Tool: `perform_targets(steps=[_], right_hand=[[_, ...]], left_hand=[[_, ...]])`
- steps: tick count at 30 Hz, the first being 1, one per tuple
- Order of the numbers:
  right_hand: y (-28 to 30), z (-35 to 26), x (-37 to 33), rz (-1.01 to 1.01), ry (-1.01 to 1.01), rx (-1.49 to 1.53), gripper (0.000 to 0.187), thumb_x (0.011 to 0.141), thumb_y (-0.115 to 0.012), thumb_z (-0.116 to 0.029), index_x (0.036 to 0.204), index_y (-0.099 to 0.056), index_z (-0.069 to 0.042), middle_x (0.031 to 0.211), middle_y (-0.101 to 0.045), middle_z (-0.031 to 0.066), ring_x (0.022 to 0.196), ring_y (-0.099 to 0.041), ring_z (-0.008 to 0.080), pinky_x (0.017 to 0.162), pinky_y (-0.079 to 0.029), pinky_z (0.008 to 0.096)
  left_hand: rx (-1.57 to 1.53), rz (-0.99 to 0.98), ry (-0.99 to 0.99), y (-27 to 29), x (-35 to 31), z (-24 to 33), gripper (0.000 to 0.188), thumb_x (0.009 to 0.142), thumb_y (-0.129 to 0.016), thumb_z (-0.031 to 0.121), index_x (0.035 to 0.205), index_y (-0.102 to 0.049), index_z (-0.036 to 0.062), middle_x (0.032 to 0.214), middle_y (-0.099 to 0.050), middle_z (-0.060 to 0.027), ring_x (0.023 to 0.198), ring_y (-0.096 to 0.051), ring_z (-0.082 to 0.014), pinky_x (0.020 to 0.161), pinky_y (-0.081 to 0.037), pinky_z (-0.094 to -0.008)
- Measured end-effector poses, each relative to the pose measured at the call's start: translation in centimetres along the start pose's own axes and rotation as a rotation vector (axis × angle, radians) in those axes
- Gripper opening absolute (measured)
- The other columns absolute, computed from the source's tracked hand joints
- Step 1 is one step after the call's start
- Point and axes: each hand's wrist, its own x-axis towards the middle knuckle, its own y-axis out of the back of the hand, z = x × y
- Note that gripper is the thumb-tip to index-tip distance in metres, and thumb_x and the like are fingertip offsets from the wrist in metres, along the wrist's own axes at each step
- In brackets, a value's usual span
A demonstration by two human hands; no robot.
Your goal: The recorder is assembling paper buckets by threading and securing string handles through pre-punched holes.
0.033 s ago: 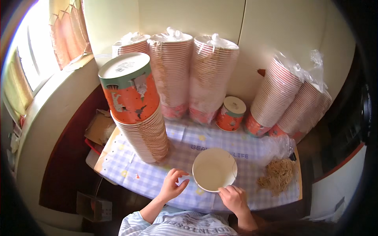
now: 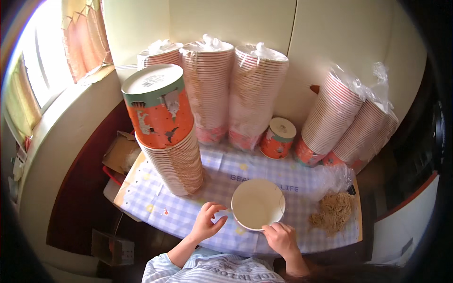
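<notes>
A white-lined paper tub (image 2: 257, 205) stands mouth up on the checked tablecloth in front of me. A thin string runs along the right side of its mouth. At the tub's near right rim, my right hand (image 2: 281, 239) is closed, pinching the edge between thumb and fingers. My left hand (image 2: 206, 221) is just left of the tub, its fingers curved and apart with nothing in them. Beyond it rises a tall nested stack of paper tubs (image 2: 177, 165), upside down, topped by an orange and green tub (image 2: 163, 113) and draped with strands of string.
Wrapped tub stacks (image 2: 207, 94) line the back wall, and more plastic-wrapped stacks (image 2: 330, 113) lean at the right. A small upside-down orange tub (image 2: 277, 139) stands between them. A heap of tan string (image 2: 331, 213) and a crumpled clear bag (image 2: 332, 178) lie near the table's right edge.
</notes>
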Motion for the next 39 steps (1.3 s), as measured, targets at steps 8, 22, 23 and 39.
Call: perform_targets(steps=[8,22,23,39], right_hand=[[2.9,1.4,3.9,0.024,0.029,0.659,0.011,0.07,-0.065,-0.006,0.08,-0.062,-0.01,0.062,-0.051,0.0049,0.055,-0.053,0.0218,0.047,-0.041,0.031],[6.8,-2.2,20.8,-0.288,-0.132,1.638,0.027,0.089,-0.051,-0.031,0.089,-0.059,-0.005,0.067,-0.047,-0.0073,0.055,-0.037,0.0015,0.047,-0.029,0.0177],[7.2,-3.2,22.3,-0.224,-0.129,1.696,0.026,0.089,-0.052,-0.03,0.094,-0.057,-0.005,0.069,-0.049,-0.0062,0.055,-0.04,0.0018,0.047,-0.032,0.018],[7.9,-5.9,34.6,0.122,0.328,1.078,0.071,0.061,-0.073,-0.015,0.121,-0.04,0.005,0.108,-0.055,0.0144,0.1,-0.053,0.0208,0.083,-0.044,0.0308]], left_hand=[[-0.135,-0.182,-0.365,4.3,0.9,0.0,0.107,0.052,-0.079,0.05,0.136,-0.025,0.0108,0.139,-0.023,-0.0187,0.128,-0.024,-0.0341,0.102,-0.025,-0.0436],[0.533,0.478,-0.918,12.9,3.4,2.5,0.097,0.065,-0.076,0.025,0.14,-0.015,0.0253,0.144,-0.012,-0.0179,0.13,-0.014,-0.0441,0.102,-0.018,-0.0574],[0.527,0.459,-0.96,14.5,4.7,3.4,0.097,0.065,-0.076,0.023,0.14,-0.014,0.0241,0.142,-0.017,-0.0191,0.129,-0.018,-0.0441,0.102,-0.018,-0.0568],[-0.051,0.387,-0.378,23.2,16.8,8.2,0.094,0.067,-0.077,0.02,0.135,-0.015,0.002,0.126,-0.039,-0.0142,0.118,-0.04,-0.0205,0.098,-0.035,-0.0348]])
